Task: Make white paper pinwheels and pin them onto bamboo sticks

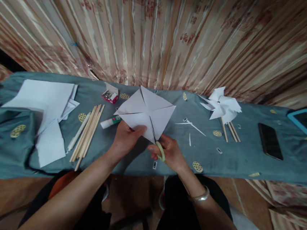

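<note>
A square of white paper (162,112), slit from its corners towards the middle, is held up over the cloth. My left hand (126,138) pinches its near left part, thumb on top. My right hand (169,152) grips scissors (160,152) with pale green handles; their blades are at the slit in the near corner and mostly hidden by the paper. Behind my left hand lies a white glue stick (110,122). Thin white paper strips (192,126) are scattered to the right of the square.
Blue-green cloth (138,164) covers the narrow table. On the left lie white sheets (44,95), wooden sticks (89,132), a white pen (79,131) and a small open box (110,95) of metal bits. To the right are a paper pinwheel (221,104), a phone (270,141) and a blue-framed device (296,118).
</note>
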Action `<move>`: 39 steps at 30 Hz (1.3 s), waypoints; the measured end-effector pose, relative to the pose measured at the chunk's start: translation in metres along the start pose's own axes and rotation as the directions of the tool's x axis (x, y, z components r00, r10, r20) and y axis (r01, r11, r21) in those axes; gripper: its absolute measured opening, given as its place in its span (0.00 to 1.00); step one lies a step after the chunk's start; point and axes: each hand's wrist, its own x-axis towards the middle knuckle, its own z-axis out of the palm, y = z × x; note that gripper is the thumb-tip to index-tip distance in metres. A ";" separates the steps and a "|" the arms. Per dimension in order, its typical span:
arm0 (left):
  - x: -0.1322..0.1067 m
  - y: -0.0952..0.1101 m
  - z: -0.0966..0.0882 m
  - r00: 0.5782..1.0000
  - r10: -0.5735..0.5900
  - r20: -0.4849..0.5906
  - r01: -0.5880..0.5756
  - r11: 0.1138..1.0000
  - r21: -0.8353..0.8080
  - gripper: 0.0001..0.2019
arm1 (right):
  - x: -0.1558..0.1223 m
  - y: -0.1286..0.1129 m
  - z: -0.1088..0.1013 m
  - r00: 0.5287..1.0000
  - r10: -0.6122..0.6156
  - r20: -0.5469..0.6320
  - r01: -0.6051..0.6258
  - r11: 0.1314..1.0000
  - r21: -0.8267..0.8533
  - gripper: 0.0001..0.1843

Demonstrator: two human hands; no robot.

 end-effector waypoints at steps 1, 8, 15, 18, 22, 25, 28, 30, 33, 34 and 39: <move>0.000 0.000 0.000 1.000 -0.001 0.000 0.001 1.000 0.001 0.13 | 0.000 0.000 0.000 1.000 -0.001 0.000 0.001 1.000 -0.004 0.27; -0.001 -0.001 -0.002 1.000 0.003 -0.008 -0.003 1.000 -0.015 0.14 | -0.002 -0.001 0.000 0.998 0.063 0.021 -0.062 0.998 -0.016 0.31; 0.004 0.005 -0.013 0.995 0.023 -0.093 -0.029 0.997 -0.067 0.16 | -0.019 0.003 -0.017 0.987 0.149 0.058 -0.126 0.947 -0.297 0.29; 0.007 0.005 -0.023 0.989 0.043 -0.139 -0.052 0.996 -0.068 0.19 | -0.031 -0.004 -0.037 0.998 -0.001 -0.067 -0.043 0.759 -0.650 0.20; 0.002 -0.004 -0.031 0.993 0.006 -0.118 -0.008 1.000 -0.013 0.22 | -0.043 -0.015 -0.064 0.966 -0.161 -0.204 -0.102 0.487 -0.867 0.21; -0.007 -0.016 -0.030 0.998 -0.069 -0.008 0.069 0.998 0.001 0.23 | -0.045 -0.020 -0.081 0.916 -0.205 -0.345 -0.277 0.301 -0.913 0.23; -0.015 -0.027 -0.027 0.989 -0.115 0.090 0.113 0.993 0.033 0.24 | -0.041 -0.024 -0.093 0.856 -0.215 -0.471 -0.444 0.164 -0.881 0.26; -0.018 -0.031 -0.027 0.986 -0.107 0.130 0.099 0.993 0.068 0.26 | -0.037 -0.028 -0.098 0.837 -0.196 -0.511 -0.496 0.120 -0.860 0.26; -0.020 -0.029 -0.030 0.975 -0.091 0.201 0.077 0.994 0.078 0.30 | -0.032 -0.031 -0.102 0.825 -0.174 -0.538 -0.529 0.098 -0.843 0.26; -0.020 -0.028 -0.032 0.971 -0.090 0.222 0.074 0.994 0.081 0.32 | -0.031 -0.031 -0.103 0.823 -0.172 -0.541 -0.532 0.098 -0.841 0.25; -0.026 -0.020 -0.054 0.973 -0.084 0.214 0.046 0.983 0.176 0.44 | -0.033 -0.028 -0.105 0.825 -0.187 -0.532 -0.524 0.098 -0.846 0.22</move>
